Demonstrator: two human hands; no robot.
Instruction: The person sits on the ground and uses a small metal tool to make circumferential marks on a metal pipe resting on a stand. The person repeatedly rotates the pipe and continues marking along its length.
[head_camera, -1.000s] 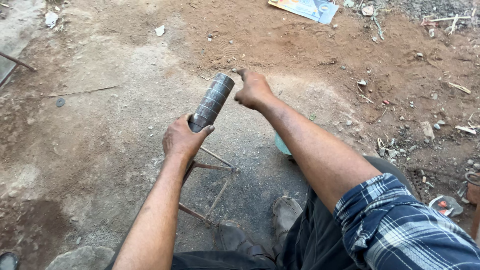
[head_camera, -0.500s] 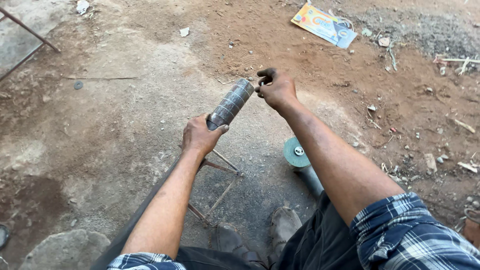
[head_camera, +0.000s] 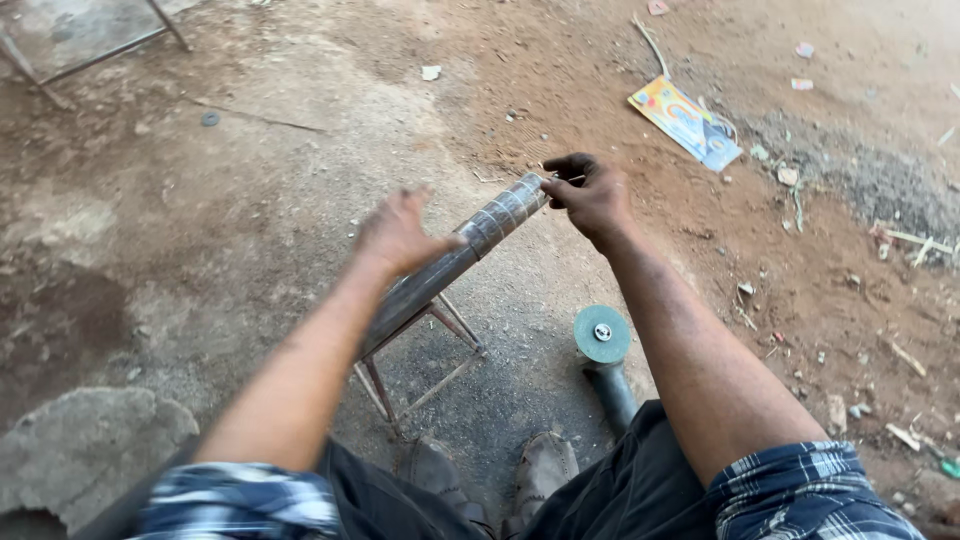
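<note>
Left hand (head_camera: 398, 232): fingers spread, palm resting on the metal pipe (head_camera: 455, 264) (blurred).
Right hand (head_camera: 590, 195): closed on the pipe's far end.
Angle grinder (head_camera: 603, 350): below the right forearm.

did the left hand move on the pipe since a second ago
Yes. The left hand gripped the pipe earlier; now its fingers are open, lifted up off it, above the small metal stand.

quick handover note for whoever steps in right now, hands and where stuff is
Left hand: open, fingers spread, palm on the metal pipe.
Right hand: closed around the pipe's far end.
The pipe lies tilted across a small metal stand.
An angle grinder lies on the ground by the right leg, disc up, untouched.
No cut shows on the pipe; whether its far end carries any mark cannot be told.
</note>
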